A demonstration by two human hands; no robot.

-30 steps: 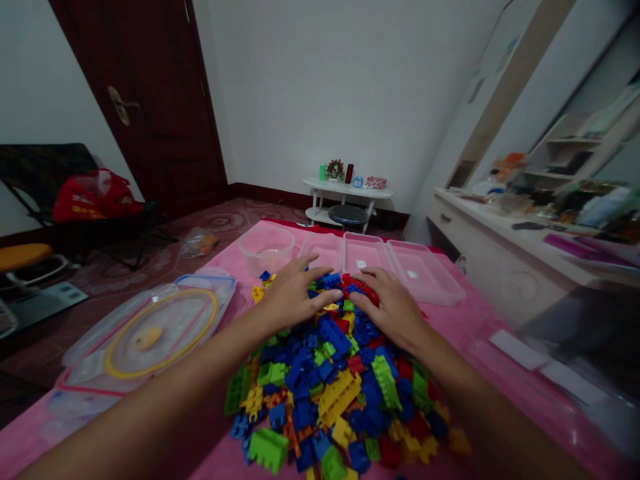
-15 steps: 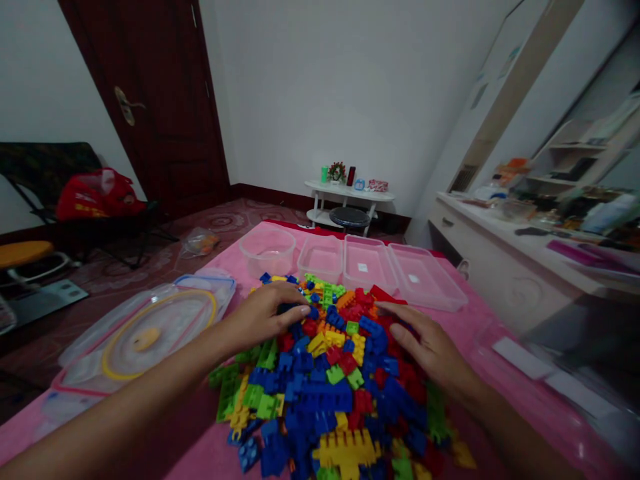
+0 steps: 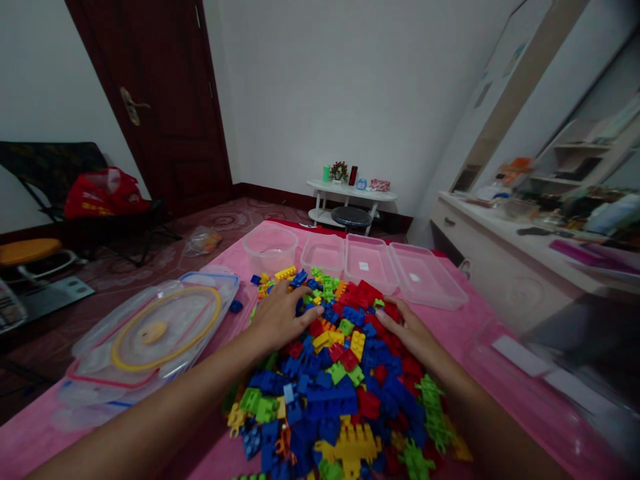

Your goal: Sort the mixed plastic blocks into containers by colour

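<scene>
A heap of plastic building blocks (image 3: 330, 397) in blue, red, yellow and green covers the near middle of the table. On its left flank rests my left hand (image 3: 283, 319), fingers bent over blue pieces and thumb held apart. My right hand (image 3: 407, 330) lies against the right flank among red blocks (image 3: 365, 293), its thumb also away from the fingers. Neither hand is closed round a block, though some fingertips are hidden in the heap. One blue block (image 3: 236, 307) sits apart, left of the pile.
Behind the heap stand a round clear tub (image 3: 270, 248) and clear rectangular boxes (image 3: 367, 260). Stacked clear lids (image 3: 165, 330) lie at left on the pink tablecloth (image 3: 240, 347). More clear plastic (image 3: 530, 393) is at right, beside a white dresser (image 3: 500, 267).
My left hand has shifted slightly toward me, and my right hand has moved a little left. Blocks around both hands have been pushed about; a blue one now lies separate at left.
</scene>
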